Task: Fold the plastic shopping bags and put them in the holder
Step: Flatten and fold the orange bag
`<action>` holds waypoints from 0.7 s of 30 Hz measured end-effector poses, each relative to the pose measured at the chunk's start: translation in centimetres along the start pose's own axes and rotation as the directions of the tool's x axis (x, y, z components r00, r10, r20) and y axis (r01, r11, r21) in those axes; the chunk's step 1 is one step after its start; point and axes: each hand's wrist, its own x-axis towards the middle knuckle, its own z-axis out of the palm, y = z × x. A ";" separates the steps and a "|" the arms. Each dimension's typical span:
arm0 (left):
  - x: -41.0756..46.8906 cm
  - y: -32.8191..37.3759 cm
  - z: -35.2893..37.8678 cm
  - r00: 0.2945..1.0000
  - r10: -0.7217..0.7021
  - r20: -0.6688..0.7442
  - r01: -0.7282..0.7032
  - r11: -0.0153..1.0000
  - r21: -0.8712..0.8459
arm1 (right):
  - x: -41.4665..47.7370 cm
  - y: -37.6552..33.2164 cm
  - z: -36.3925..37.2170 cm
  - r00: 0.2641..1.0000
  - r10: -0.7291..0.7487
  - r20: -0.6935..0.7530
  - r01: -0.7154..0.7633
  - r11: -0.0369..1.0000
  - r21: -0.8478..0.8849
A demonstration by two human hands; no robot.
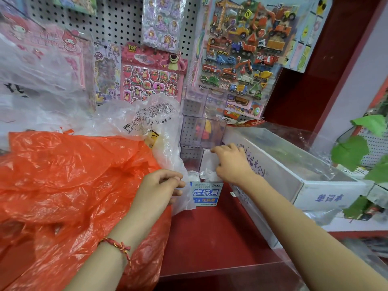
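Note:
A small clear holder with a blue label stands on the red shelf, with folded white plastic inside it. My right hand reaches into its top, fingers curled onto the folded bag. My left hand pinches the holder's left edge beside a clear printed bag. A large red-orange bag lies crumpled at the left under my left forearm.
A long white box with a clear lid sits right of the holder. Clear stacked compartments stand behind it. Sticker sheets hang on the pegboard. More clear bags pile at far left. Green leaves are at right.

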 end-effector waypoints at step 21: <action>-2.0 -2.2 -15.2 0.937 0.177 -0.300 0.250 0.260 0.933 | -1.8 -20.3 2.8 0.964 -0.172 -0.204 0.246 0.868 0.431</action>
